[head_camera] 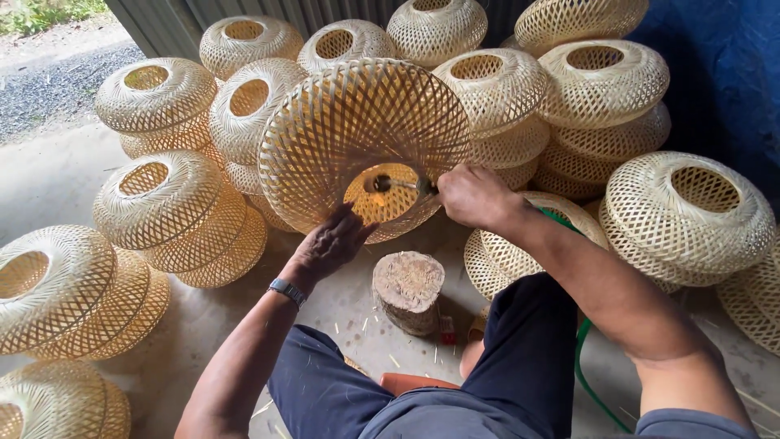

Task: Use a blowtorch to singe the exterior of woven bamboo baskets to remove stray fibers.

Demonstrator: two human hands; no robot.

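A large round lampshade of open-woven pale bamboo lattice (pixel 361 138) is held up on its side in front of the seated person, above a short stump of cut wood (pixel 408 291) that stands on the concrete floor (pixel 57 175) between the knees. The left hand (pixel 329 244) is cupped under the shade's lower rim, fingers curled up against the weave and bearing it. The right hand (pixel 471 195) is closed around the handle of a slim metal tool (pixel 398 184), whose tip points into the shade's round opening; what the tip touches is lost behind the strips, and the tool's kind is hard to make out. A dark wristwatch (pixel 287 291) sits on the left wrist.

A thin green hose (pixel 581 358) runs behind the right forearm and down past the leg, its ends out of sight. Small bamboo offcuts lie scattered by the stump.

Stacks of finished woven bamboo shades (pixel 175 215) crowd close on every side, those at the left and right edges cut off by the frame. A blue tarpaulin (pixel 723 73) hangs at the far right. Bare floor shows only around the stump and in a strip at the left, towards grey gravel (pixel 49 81).
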